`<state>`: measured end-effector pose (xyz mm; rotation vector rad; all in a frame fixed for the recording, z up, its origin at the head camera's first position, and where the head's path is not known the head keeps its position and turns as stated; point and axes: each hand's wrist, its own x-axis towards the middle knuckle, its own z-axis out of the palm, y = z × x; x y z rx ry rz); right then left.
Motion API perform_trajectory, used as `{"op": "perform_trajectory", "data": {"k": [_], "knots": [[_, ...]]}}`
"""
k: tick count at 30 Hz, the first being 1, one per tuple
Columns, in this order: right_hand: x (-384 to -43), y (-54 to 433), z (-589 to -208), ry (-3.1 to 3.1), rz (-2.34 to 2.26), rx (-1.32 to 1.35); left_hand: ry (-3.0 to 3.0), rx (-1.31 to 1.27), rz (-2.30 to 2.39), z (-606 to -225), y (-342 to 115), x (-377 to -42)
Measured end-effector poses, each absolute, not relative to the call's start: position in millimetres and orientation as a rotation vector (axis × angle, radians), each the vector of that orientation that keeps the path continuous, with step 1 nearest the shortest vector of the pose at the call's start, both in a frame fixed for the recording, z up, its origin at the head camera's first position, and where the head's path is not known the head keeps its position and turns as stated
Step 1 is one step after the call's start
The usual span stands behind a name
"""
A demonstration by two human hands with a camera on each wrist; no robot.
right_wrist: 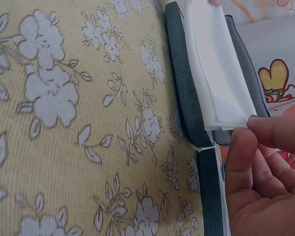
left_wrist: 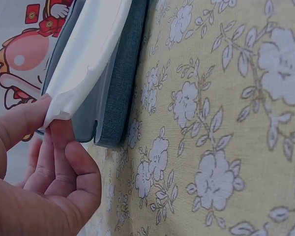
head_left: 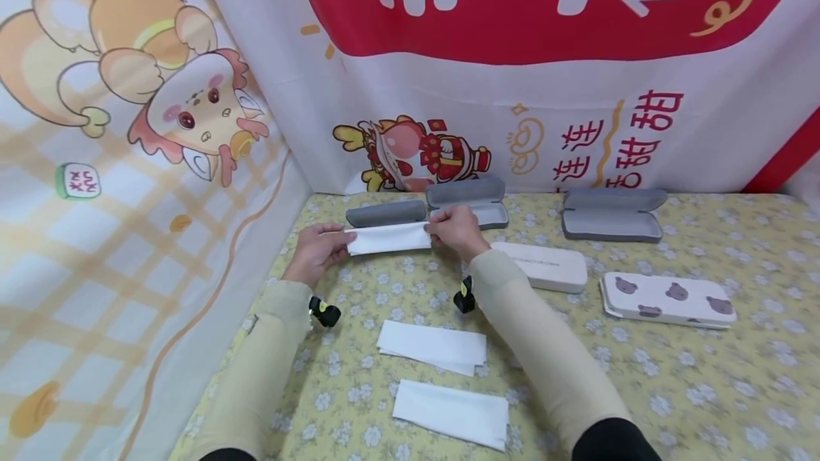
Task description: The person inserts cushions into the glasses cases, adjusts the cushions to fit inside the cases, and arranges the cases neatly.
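A folded white cloth (head_left: pixel 391 239) is stretched level between my two hands, over an open grey glasses case (head_left: pixel 386 214) at the back left. My left hand (head_left: pixel 316 251) pinches its left end between thumb and fingers. At the other end, my right hand (head_left: pixel 456 232) pinches a corner in the same way. In the left wrist view the cloth (left_wrist: pixel 86 54) overlaps the case (left_wrist: pixel 119 93) and sags a little along its edge. The right wrist view shows the cloth's layers (right_wrist: pixel 219 69) hanging over the case's opening; the inside of the case is mostly hidden.
Two more folded white cloths (head_left: pixel 432 346) (head_left: pixel 451 412) lie on the flowered tablecloth (head_left: pixel 346 375). Open grey cases stand behind my right hand (head_left: pixel 466 193) and farther right (head_left: pixel 611 228). A plain white case (head_left: pixel 551 267) and a bear-print case (head_left: pixel 669 299) lie shut at right.
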<state>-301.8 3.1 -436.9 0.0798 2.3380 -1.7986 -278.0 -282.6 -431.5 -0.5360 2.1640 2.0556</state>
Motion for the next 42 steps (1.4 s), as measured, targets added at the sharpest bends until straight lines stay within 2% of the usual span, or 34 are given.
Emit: {"op": "perform_trajectory", "data": {"k": [21, 30, 42], "knots": [[-318, -10, -443, 2.288, -1.869, 0.228, 2.203, -0.641, 2.077, -444, -282, -296], [-324, -15, -442, 2.418, -1.751, 0.195, 2.182, -0.666, 2.039, -444, -284, -301], [-321, -17, -444, 2.601, -1.627, 0.127, 2.350, -0.573, 1.942, -453, -281, -305]]}}
